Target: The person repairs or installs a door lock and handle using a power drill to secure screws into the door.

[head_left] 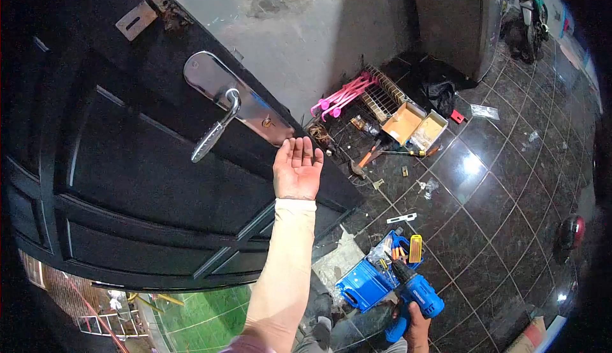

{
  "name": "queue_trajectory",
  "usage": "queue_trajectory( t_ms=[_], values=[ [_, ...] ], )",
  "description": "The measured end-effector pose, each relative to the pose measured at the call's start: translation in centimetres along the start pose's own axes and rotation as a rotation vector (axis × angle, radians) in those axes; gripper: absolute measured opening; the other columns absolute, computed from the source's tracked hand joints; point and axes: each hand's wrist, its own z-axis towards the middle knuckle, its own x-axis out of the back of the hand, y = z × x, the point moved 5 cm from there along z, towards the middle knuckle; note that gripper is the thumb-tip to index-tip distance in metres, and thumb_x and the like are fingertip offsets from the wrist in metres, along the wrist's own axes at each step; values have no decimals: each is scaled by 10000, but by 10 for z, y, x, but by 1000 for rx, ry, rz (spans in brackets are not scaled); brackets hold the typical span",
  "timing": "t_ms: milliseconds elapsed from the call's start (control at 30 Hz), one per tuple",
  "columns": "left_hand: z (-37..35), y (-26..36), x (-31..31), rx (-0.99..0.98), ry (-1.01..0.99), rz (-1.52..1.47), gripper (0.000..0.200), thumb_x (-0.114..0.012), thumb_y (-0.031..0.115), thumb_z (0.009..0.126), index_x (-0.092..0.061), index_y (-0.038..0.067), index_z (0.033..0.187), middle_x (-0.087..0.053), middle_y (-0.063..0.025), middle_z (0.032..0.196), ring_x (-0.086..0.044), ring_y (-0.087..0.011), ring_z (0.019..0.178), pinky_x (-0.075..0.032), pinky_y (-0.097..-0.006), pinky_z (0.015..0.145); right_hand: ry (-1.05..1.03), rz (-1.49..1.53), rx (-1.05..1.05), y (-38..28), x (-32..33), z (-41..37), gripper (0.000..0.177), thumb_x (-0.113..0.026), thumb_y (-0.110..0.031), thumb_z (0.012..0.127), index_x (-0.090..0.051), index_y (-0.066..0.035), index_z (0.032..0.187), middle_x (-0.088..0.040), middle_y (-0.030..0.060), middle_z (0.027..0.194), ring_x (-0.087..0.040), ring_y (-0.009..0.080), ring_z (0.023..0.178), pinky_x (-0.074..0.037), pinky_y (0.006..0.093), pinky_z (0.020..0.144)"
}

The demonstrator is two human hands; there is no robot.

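My left hand (298, 171) is palm up with its fingers extended at the lower end of a shiny metal handle plate (210, 72) on a dark panelled door (159, 161). Its fingertips are at the plate's edge; whether they press on it is hard to tell. The lever handle (217, 126) sticks out from the plate, above and left of that hand. Low at the right, my right hand (417, 327) is wrapped round the grip of a blue cordless drill (419, 294), whose bit points up and left over an open blue case (366, 284).
On the dark tiled floor (510, 206) lie a hammer (364, 160), an open cardboard box (403, 123), pink hangers (344, 95), a wire rack (380, 101) and a yellow bit box (415, 248). A rusty metal bracket (136, 21) sits by the door's edge. A bicycle (529, 15) stands far back.
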Motion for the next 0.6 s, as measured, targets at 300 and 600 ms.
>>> queue_trajectory(
  t_ms=[300, 600],
  values=[
    [1, -9, 0, 34, 11, -75, 107, -624, 179, 904, -584, 85, 934, -619, -34, 955, -615, -206, 968, -456, -464, 869, 5, 23, 0, 10, -3, -6, 528, -770, -297, 842, -559, -13, 1235, -666, 150, 994, -662, 252, 701, -569, 368, 617],
    [-53, -31, 26, 114, -235, 131, 92, -600, 93, 873, -621, 71, 787, -680, -64, 898, -646, -228, 914, -498, -414, 815, -171, 170, 46, -57, -101, -23, 687, -820, -405, 776, -552, 8, 1255, -663, 151, 1026, -670, 247, 775, -565, 378, 692]
  ],
)
